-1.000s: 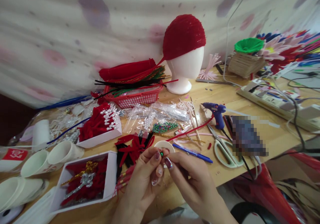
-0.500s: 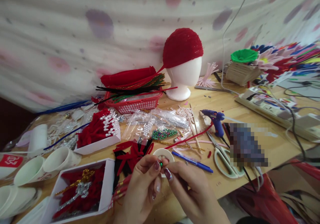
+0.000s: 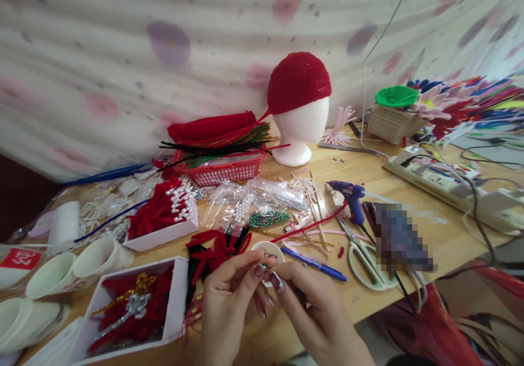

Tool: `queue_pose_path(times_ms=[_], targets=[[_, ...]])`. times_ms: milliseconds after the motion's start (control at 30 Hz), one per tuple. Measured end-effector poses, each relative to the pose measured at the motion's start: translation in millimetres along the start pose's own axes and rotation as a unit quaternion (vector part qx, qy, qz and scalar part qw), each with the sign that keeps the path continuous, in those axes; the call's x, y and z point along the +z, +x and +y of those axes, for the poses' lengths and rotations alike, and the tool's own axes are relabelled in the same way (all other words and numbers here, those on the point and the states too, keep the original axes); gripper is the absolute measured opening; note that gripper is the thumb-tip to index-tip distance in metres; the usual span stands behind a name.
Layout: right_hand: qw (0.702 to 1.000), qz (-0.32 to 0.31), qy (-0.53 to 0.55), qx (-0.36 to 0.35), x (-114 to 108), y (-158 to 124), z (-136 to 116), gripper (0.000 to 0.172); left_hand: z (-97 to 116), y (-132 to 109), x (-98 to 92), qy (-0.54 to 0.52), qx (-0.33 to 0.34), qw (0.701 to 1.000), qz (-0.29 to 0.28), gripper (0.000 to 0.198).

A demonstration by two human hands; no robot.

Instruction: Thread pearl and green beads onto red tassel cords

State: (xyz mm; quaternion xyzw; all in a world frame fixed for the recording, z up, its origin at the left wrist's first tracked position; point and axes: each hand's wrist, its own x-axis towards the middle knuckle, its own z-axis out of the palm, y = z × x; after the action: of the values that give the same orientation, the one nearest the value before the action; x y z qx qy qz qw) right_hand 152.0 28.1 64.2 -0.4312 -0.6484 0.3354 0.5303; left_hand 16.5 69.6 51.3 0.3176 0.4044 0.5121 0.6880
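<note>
Close together at the front of the table, both my hands have their fingertips nearly meeting over a small white cup (image 3: 275,247). My left hand (image 3: 230,292) pinches a small green bead (image 3: 264,268), mostly covered by the fingers. The right hand (image 3: 311,295) is closed in a pinch beside the bead; whatever lies between its fingertips is too small to make out. Behind the cup is a bag of green beads (image 3: 268,219). A blue pen (image 3: 315,264) lies to the right of the cup, and red and black fuzzy strips (image 3: 213,251) lie to its left.
A white foam head (image 3: 302,123) wears a red cap (image 3: 298,82) behind a red basket (image 3: 223,174). Scissors (image 3: 370,262) and a blue glue gun (image 3: 354,199) lie right. White boxes (image 3: 177,300) and paper cups (image 3: 96,259) stand left. A power strip (image 3: 442,194) is far right.
The view has shifted slightly. My fingertips have drawn closer around the green bead, so less of it shows. The things on the table stay as they were.
</note>
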Motion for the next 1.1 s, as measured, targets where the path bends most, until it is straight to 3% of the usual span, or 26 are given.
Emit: queue_pose_path(times_ms=[133,267,600,1100], targets=[[1.0,0.004,-0.022,-0.005,0,-2,0,0.021,-1,-2,-1.0,0.008,0.002,1.0,-0.003,0.028],[0.999,0.006,-0.03,-0.013,0,-2,0,0.02,0,-6,4.8,-0.008,-0.007,0.999,0.037,0.032],[1.0,0.009,-0.016,-0.007,1,-3,1,0.02,7,1,11.8,-0.122,-0.163,0.979,0.017,0.041],[0.999,-0.003,0.017,0.034,1,-5,-1,0.022,2,-2,5.2,-0.139,-0.156,0.978,-0.025,0.037]])
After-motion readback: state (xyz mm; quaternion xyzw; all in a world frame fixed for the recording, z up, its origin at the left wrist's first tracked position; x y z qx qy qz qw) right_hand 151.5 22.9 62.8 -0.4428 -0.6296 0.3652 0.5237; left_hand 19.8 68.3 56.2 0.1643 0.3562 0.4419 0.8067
